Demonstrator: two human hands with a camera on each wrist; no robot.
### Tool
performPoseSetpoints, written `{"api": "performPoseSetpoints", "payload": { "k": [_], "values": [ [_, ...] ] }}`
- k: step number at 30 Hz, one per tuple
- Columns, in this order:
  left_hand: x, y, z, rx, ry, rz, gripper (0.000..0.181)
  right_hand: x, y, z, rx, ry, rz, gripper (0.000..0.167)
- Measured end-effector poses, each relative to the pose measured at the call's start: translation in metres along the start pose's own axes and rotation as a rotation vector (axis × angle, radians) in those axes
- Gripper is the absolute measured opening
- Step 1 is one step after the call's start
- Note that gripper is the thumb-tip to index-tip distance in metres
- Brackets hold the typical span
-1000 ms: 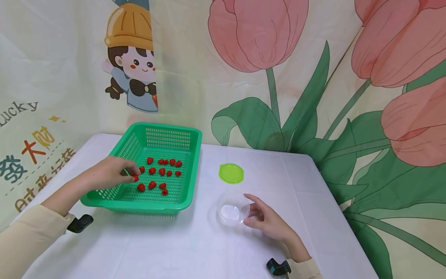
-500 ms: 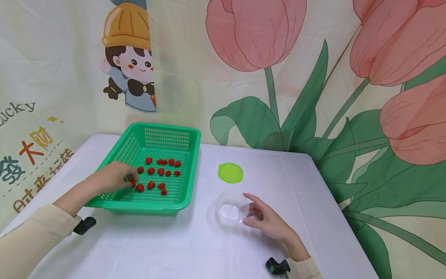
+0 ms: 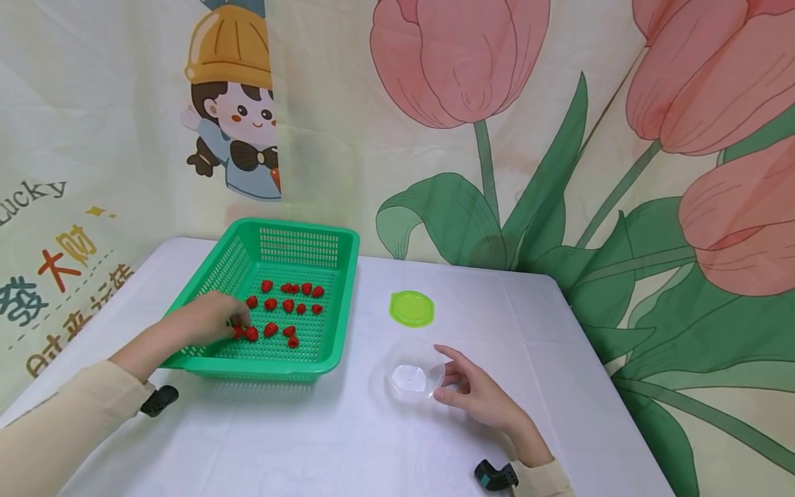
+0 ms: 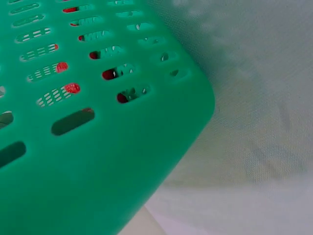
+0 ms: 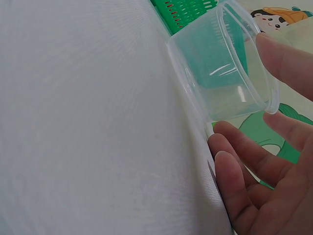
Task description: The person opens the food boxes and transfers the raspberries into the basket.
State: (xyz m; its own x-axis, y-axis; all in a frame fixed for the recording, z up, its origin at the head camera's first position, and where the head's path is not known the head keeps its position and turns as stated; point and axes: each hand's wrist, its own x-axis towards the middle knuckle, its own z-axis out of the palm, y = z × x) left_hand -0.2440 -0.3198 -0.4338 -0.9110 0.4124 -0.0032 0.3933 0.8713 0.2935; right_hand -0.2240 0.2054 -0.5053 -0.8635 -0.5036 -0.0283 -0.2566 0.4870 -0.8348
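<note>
My left hand (image 3: 211,319) reaches over the near left side of the green basket (image 3: 338,324), fingers curled down at a raspberry (image 3: 238,333) that is partly hidden by them. Several more raspberries (image 3: 271,330) lie spread in loose rows on the basket floor. In the left wrist view only the basket's slotted wall (image 4: 112,142) shows, with red raspberries glimpsed through the slots. My right hand (image 3: 481,397) holds a clear plastic cup (image 5: 210,68) by its rim, thumb and index finger on either side. The cup appears upright on the table; its other fingers rest low beside it.
A lime-green round lid (image 3: 413,308) lies flat behind the cup. White cloth covers the table (image 3: 348,442), and a printed curtain (image 3: 329,124) with tulips and a cartoon figure hangs close behind it.
My left hand has moved down and slightly right into the basket, lowering the raspberry at its fingertips to beside another one. The right hand and the cup stay put.
</note>
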Motion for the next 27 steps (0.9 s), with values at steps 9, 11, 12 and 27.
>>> {"api": "performPoseSetpoints", "payload": {
  "k": [9,11,12,27],
  "values": [
    [0.001,0.0,0.003,-0.005,0.026,0.007,0.023,0.0,0.0,0.0,-0.007,0.003,0.002,0.081],
    [0.001,0.001,0.003,-0.007,0.033,0.002,0.022,0.0,0.0,0.0,-0.006,0.001,0.006,0.08],
    [0.001,0.001,0.003,-0.007,0.038,0.002,0.021,0.0,0.0,0.0,-0.005,0.001,0.01,0.08],
    [-0.019,0.025,-0.034,-0.002,0.191,0.006,0.022,-0.014,-0.007,-0.031,-0.039,0.0,-0.009,0.079]
  ]
}}
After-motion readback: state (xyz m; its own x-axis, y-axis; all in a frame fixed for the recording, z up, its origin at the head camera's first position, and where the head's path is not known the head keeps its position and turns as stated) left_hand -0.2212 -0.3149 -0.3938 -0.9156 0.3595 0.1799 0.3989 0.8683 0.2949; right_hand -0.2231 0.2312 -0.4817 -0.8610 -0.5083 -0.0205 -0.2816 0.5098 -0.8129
